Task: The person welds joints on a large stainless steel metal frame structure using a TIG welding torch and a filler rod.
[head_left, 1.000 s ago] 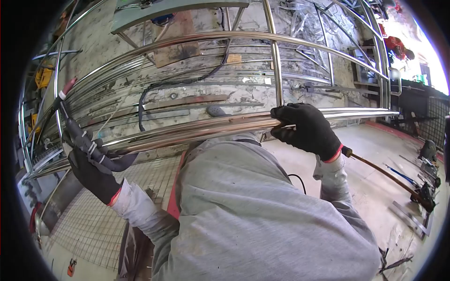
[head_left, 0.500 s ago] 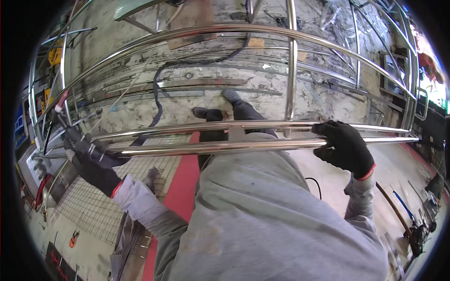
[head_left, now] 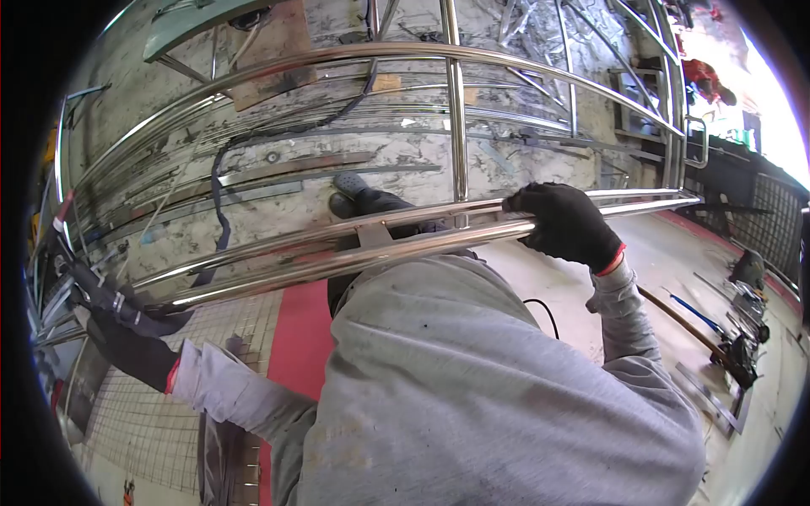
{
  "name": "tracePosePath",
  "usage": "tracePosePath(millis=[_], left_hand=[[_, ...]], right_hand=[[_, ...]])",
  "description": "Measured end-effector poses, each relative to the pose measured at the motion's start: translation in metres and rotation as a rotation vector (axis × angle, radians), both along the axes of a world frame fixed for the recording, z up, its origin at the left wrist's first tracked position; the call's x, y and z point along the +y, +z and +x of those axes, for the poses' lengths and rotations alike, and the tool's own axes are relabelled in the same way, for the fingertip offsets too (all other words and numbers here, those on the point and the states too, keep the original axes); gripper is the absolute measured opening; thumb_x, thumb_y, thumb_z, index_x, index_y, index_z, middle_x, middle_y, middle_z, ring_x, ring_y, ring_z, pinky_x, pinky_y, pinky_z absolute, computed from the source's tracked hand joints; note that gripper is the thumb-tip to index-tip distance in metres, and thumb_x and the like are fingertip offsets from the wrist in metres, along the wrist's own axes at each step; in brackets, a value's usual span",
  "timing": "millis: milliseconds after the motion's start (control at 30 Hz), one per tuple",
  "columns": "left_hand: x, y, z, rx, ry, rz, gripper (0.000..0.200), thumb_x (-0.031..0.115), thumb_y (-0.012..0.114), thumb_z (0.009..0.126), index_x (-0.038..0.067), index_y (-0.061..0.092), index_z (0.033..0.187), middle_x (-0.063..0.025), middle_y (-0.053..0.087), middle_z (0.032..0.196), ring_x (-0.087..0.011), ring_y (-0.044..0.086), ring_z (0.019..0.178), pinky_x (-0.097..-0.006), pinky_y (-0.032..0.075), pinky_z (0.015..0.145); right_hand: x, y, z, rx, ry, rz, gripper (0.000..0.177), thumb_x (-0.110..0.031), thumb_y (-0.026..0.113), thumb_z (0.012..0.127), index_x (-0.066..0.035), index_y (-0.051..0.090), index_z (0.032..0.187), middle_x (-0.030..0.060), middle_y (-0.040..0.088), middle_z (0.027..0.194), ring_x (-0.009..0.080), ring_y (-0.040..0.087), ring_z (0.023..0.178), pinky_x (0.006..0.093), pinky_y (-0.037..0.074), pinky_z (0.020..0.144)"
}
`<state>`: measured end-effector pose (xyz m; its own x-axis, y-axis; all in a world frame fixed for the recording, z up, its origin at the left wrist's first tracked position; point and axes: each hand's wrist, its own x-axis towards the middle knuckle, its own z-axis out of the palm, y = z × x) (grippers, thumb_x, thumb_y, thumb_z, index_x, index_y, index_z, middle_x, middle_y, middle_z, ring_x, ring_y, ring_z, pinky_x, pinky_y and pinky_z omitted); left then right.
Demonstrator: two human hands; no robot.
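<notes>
The right hand's fingers [head_left: 525, 199] bend over the paired rails of a shiny metal frame [head_left: 337, 266], holding it, with the right hand [head_left: 567, 229] in a black glove. At the opposite side, the gloved left hand [head_left: 131, 347] is closed around a dark torch [head_left: 101, 291], whose reddish tip [head_left: 64, 207] points up and away from the person; exactly how its fingers wrap the handle is hard to make out. The frame lies crosswise just in front of the grey shirt [head_left: 506, 379], a short crosspiece [head_left: 374, 235] joining its two near rails and an upright post [head_left: 457, 126] meeting the curved far rail [head_left: 295, 61]. Beyond the near rails are a grey shoe [head_left: 351, 184] and a dark cable [head_left: 221, 202] on the stained floor [head_left: 291, 198]. A red strip [head_left: 299, 337] runs beside the person, and assorted tools [head_left: 738, 358] lie at the far right.
</notes>
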<state>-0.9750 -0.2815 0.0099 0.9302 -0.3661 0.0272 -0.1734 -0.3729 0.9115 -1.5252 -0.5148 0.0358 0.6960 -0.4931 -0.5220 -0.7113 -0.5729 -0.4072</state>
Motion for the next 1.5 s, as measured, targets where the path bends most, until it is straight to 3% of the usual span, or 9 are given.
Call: tracePosePath(millis=[133, 233, 300, 367, 533, 767, 1000, 1200, 1500], left_hand=[[0.012, -0.009, 0.012, 0.020, 0.010, -0.014, 0.071, 0.051, 0.061, 0.102, 0.004, 0.051, 0.154, -0.0148, 0.071, 0.125, -0.0225, 0.069, 0.100, -0.0353, 0.056, 0.085], [0.029, -0.011, 0.034, -0.060, -0.121, 0.090, 0.068, 0.050, 0.065, 0.101, 0.006, 0.053, 0.150, -0.0115, 0.070, 0.120, -0.0211, 0.069, 0.098, -0.0345, 0.057, 0.086], [0.043, -0.021, 0.061, -0.350, -0.299, 0.282, 0.061, 0.044, 0.061, 0.104, 0.006, 0.054, 0.151, -0.0117, 0.072, 0.119, -0.0202, 0.070, 0.100, -0.0348, 0.058, 0.087], [0.031, -0.018, 0.044, -0.209, -0.186, 0.077, 0.059, 0.041, 0.062, 0.104, 0.005, 0.053, 0.150, -0.0132, 0.071, 0.119, -0.0208, 0.069, 0.100, -0.0350, 0.057, 0.087], [0.027, -0.019, 0.033, -0.216, -0.141, -0.035, 0.055, 0.033, 0.064, 0.104, 0.001, 0.053, 0.147, -0.0171, 0.069, 0.121, -0.0221, 0.067, 0.101, -0.0358, 0.056, 0.089], [0.023, -0.035, 0.035, -0.308, -0.250, -0.270, 0.049, 0.023, 0.067, 0.105, -0.003, 0.052, 0.144, -0.0226, 0.065, 0.124, -0.0240, 0.064, 0.103, -0.0368, 0.054, 0.091], [-0.016, -0.002, 0.008, 0.035, 0.275, 0.007, 0.038, 0.026, 0.066, 0.105, -0.003, 0.062, 0.129, -0.0162, 0.064, 0.097, -0.0238, 0.061, 0.083, -0.0380, 0.053, 0.078], [0.010, -0.015, 0.007, -0.195, 0.026, -0.127, 0.041, 0.025, 0.062, 0.105, -0.002, 0.057, 0.136, -0.0171, 0.063, 0.111, -0.0252, 0.062, 0.096, -0.0383, 0.055, 0.085], [0.092, -0.062, -0.121, -0.220, 0.159, -0.333, 0.047, 0.024, 0.057, 0.106, -0.001, 0.050, 0.145, -0.0185, 0.061, 0.133, -0.0273, 0.064, 0.116, -0.0388, 0.057, 0.095]], right_hand=[[0.019, 0.045, 0.010, -0.466, -0.236, 0.145, 0.051, -0.002, 0.085, 0.083, -0.001, 0.068, 0.131, 0.0166, 0.070, 0.126, 0.0277, 0.065, 0.125, 0.0428, 0.056, 0.100], [0.023, 0.084, -0.018, -0.259, -0.707, 0.724, 0.037, -0.015, 0.073, 0.100, 0.004, 0.068, 0.131, 0.0148, 0.073, 0.115, 0.0239, 0.070, 0.112, 0.0391, 0.054, 0.100], [0.029, 0.062, -0.058, -0.358, -0.753, 1.034, 0.036, -0.027, 0.064, 0.106, 0.007, 0.070, 0.116, 0.0170, 0.075, 0.099, 0.0255, 0.074, 0.090, 0.0414, 0.058, 0.081], [0.042, 0.031, -0.109, -0.116, -0.599, 1.160, 0.039, -0.027, 0.055, 0.110, 0.007, 0.071, 0.123, 0.0156, 0.074, 0.100, 0.0247, 0.075, 0.086, 0.0379, 0.059, 0.082], [0.134, -0.033, -0.180, 0.626, -1.104, 1.297, 0.036, -0.027, 0.062, 0.107, 0.004, 0.072, 0.119, 0.0157, 0.075, 0.098, 0.0244, 0.075, 0.084, 0.0371, 0.059, 0.083], [0.163, -0.063, -0.175, 0.774, -0.865, 1.231, 0.038, -0.030, 0.062, 0.106, 0.005, 0.072, 0.118, 0.0162, 0.075, 0.098, 0.0255, 0.075, 0.087, 0.0380, 0.059, 0.084], [0.139, -0.051, -0.168, 0.820, -0.692, 1.165, 0.040, -0.032, 0.063, 0.106, 0.005, 0.072, 0.117, 0.0166, 0.075, 0.099, 0.0266, 0.075, 0.090, 0.0389, 0.058, 0.086], [0.090, -0.024, -0.166, 0.889, -0.437, 1.121, 0.042, -0.034, 0.064, 0.105, 0.006, 0.072, 0.117, 0.0170, 0.075, 0.100, 0.0275, 0.075, 0.092, 0.0396, 0.058, 0.087], [-0.043, 0.042, -0.117, 0.804, 0.243, 0.974, 0.045, -0.036, 0.064, 0.105, 0.006, 0.072, 0.116, 0.0176, 0.075, 0.101, 0.0289, 0.075, 0.095, 0.0407, 0.058, 0.089]])
